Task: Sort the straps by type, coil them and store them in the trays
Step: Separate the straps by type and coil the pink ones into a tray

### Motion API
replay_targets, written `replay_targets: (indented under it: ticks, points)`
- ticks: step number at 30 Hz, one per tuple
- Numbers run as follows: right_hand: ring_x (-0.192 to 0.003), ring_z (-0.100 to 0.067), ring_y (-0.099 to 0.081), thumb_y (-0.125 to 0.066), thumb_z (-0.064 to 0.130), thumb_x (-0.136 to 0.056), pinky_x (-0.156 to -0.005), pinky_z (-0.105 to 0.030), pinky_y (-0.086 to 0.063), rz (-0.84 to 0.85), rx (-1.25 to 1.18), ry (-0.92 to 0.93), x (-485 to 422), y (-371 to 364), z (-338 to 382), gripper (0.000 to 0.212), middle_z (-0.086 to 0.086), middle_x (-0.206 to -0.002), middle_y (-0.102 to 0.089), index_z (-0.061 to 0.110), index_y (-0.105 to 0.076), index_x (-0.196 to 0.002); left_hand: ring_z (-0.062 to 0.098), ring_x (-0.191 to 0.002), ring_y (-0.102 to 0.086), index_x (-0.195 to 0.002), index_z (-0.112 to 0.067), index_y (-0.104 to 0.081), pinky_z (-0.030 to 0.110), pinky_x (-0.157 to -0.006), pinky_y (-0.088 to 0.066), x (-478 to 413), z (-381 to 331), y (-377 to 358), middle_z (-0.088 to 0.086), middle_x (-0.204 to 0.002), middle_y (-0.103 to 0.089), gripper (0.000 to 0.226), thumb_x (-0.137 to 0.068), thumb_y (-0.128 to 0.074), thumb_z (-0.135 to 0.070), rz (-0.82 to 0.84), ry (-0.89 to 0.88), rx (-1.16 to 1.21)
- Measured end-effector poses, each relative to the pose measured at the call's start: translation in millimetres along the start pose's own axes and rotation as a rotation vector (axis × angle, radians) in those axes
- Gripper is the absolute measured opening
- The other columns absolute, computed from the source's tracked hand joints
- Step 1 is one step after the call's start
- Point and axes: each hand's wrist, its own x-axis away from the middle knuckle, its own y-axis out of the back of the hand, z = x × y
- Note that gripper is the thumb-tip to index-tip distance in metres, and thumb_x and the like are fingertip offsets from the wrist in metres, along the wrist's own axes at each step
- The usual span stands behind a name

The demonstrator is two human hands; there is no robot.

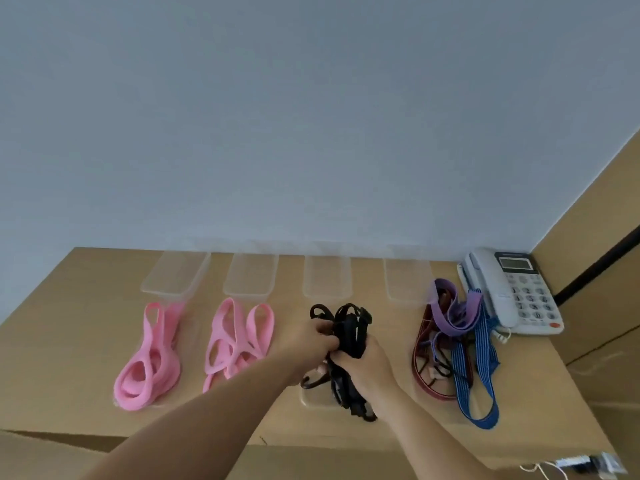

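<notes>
- a tan table (55, 344) stands against a pale wall, with clear trays in a row at the back, the far-left tray (175, 277) first.
- first pink bundle (149, 362) lies in loose loops on the table, just in front of that tray.
- second pink bundle (239, 337) lies likewise in front of the second tray (251, 277).
- left hand (311, 341) has its fingers curled tight round the upper part of the black straps (349, 327), in front of the third tray (327, 277).
- right hand (363, 367) sits just below, its fingers wrapped round the same black straps; loose ends trail toward the near edge.
- fourth tray (408, 278) stands at the back, and a tangled pile lies to its right and in front: purple strap (453, 313) on top, maroon strap (420, 368), blue striped strap (481, 375) reaching nearest the front.
- white desk phone (512, 292) sits in the back right corner, beside the pile.
</notes>
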Motion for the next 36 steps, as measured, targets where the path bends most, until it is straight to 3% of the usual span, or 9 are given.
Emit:
replay_targets:
  ticks: [3, 7, 11, 16, 20, 23, 27, 32, 36]
  points:
    - [-0.098, -0.009, -0.066, -0.071, 0.021, -0.081, -0.083, -0.030, -0.055, -0.021, 0.083, -0.017, -24, 7, -13, 0.038, 0.012, -0.103, -0.069, 0.038, -0.057, -0.112, 0.019, -0.068, -0.065, -0.085, -0.040, -0.066, 0.040, -0.067, -0.056, -21, 9, 1, -0.004, -0.080, -0.070, 0.015, -0.075, -0.067, -0.028, -0.178, -0.034, -0.170]
    - [-0.123, -0.016, -0.046, -0.064, 0.025, -0.086, -0.102, -0.032, -0.044, -0.102, 0.471, 0.098, -36, 9, -27, 0.058, 0.003, -0.132, -0.048, 0.024, -0.043, -0.140, 0.011, -0.075, -0.067, -0.131, -0.023, -0.055, 0.024, -0.060, -0.053, -32, 23, -5, -0.008, -0.113, -0.056, 0.052, -0.082, -0.069, -0.034, -0.308, -0.060, -0.436]
    - [-0.125, -0.019, -0.043, -0.058, 0.042, -0.089, -0.099, -0.033, -0.043, -0.213, 0.849, 0.184, -31, 9, -36, 0.061, 0.006, -0.141, -0.046, 0.025, -0.041, -0.144, 0.013, -0.088, -0.061, -0.137, -0.025, -0.050, 0.029, -0.076, -0.054, -33, 29, -11, -0.003, -0.121, -0.052, 0.053, -0.086, -0.063, -0.032, -0.342, -0.066, -0.599]
    - [-0.122, -0.019, -0.044, -0.052, 0.042, -0.096, -0.100, -0.029, -0.040, -0.069, 0.886, 0.171, -44, 18, -44, 0.055, 0.006, -0.135, -0.051, 0.024, -0.038, -0.146, 0.015, -0.086, -0.064, -0.132, -0.024, -0.054, 0.034, -0.075, -0.057, -33, 26, -9, -0.001, -0.111, -0.060, 0.047, -0.086, -0.061, -0.032, -0.273, -0.046, -0.613]
    - [-0.116, -0.020, -0.048, -0.054, 0.044, -0.093, -0.094, -0.032, -0.044, -0.091, 0.915, 0.208, -53, 22, -32, 0.050, 0.004, -0.126, -0.055, 0.023, -0.046, -0.138, 0.019, -0.101, -0.059, -0.147, -0.024, -0.039, 0.030, -0.082, -0.049, -26, 20, -7, -0.001, -0.132, -0.048, 0.056, -0.094, -0.051, -0.037, -0.256, -0.076, -0.639]
    - [-0.114, -0.020, -0.049, -0.057, 0.040, -0.092, -0.094, -0.032, -0.045, -0.122, 0.908, 0.243, -50, 21, -23, 0.047, 0.003, -0.124, -0.055, 0.022, -0.048, -0.134, 0.020, -0.103, -0.060, -0.151, -0.022, -0.034, 0.030, -0.083, -0.050, -17, 14, -4, 0.003, -0.138, -0.048, 0.053, -0.099, -0.042, -0.021, -0.158, -0.063, -0.637]
    - [-0.120, -0.021, -0.048, -0.053, 0.036, -0.094, -0.098, -0.034, -0.045, -0.023, 0.978, 0.209, -48, 19, -9, 0.046, 0.002, -0.132, -0.052, 0.022, -0.045, -0.138, 0.026, -0.113, -0.057, -0.143, -0.011, -0.046, 0.033, -0.094, -0.045, -7, 1, 12, 0.013, -0.138, -0.051, 0.047, -0.096, -0.041, -0.008, -0.025, -0.069, -0.690]
    - [-0.125, -0.023, -0.043, -0.051, 0.037, -0.094, -0.100, -0.036, -0.042, -0.158, 1.031, 0.293, -50, 7, 29, 0.046, 0.000, -0.135, -0.048, 0.020, -0.047, -0.136, 0.026, -0.133, -0.046, -0.148, -0.015, -0.041, 0.033, -0.111, -0.036, 6, -18, 53, 0.008, -0.148, -0.046, 0.051, -0.097, -0.043, -0.014, -0.087, -0.127, -0.698]
    - [-0.129, -0.023, -0.040, -0.052, 0.031, -0.094, -0.102, -0.036, -0.040, -0.030, 0.991, 0.369, -43, -43, 61, 0.045, 0.000, -0.139, -0.045, 0.019, -0.047, -0.138, 0.018, -0.129, -0.050, -0.145, -0.017, -0.045, 0.024, -0.103, -0.036, 36, -15, 113, 0.004, -0.147, -0.049, 0.049, -0.096, -0.044, -0.014, -0.206, -0.194, -0.653]
